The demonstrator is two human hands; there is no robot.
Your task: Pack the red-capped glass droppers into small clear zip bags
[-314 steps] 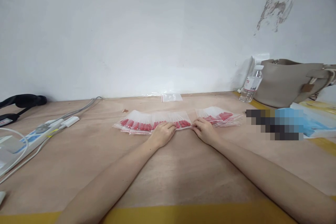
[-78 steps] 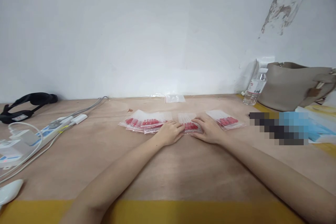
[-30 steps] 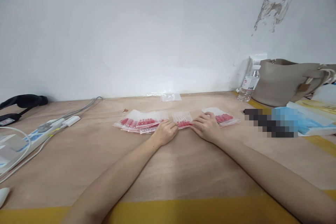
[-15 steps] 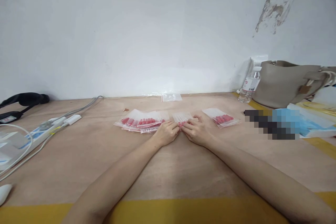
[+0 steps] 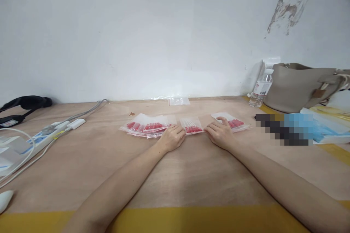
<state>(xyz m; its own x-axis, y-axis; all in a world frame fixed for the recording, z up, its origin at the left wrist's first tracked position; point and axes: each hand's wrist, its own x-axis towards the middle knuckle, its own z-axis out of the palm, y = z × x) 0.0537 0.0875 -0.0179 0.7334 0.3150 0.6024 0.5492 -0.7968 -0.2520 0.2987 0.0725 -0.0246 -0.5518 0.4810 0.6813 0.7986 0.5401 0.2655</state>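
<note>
On the plywood table (image 5: 175, 174), small bag of red parts (image 5: 192, 126) lying flat between left hand (image 5: 172, 138), loosely curled at its edge, and right hand (image 5: 220, 133), released, fingers resting on right-hand stack (image 5: 232, 122). Sorting apparently underway; next move likely requiring pinch on single bag.

- Plywood table (image 5: 175, 174), yellow tape along its near edge.
- Bags of red pieces (image 5: 149, 128) just left of the left hand's fingers (image 5: 179, 131).
- Single bag (image 5: 191, 126) between both hands' fingers.
- Another bag (image 5: 233, 122) under the right fingertips (image 5: 222, 119).
- Power strip (image 5: 46, 134), bottle (image 5: 261, 89) and handbag (image 5: 300, 85) well away.

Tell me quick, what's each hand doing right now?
Left hand: loosely curled, fingertips on the middle bag of red pieces.
Right hand: fingers spread, resting on the right-hand bag pile; no grip visible.
</note>
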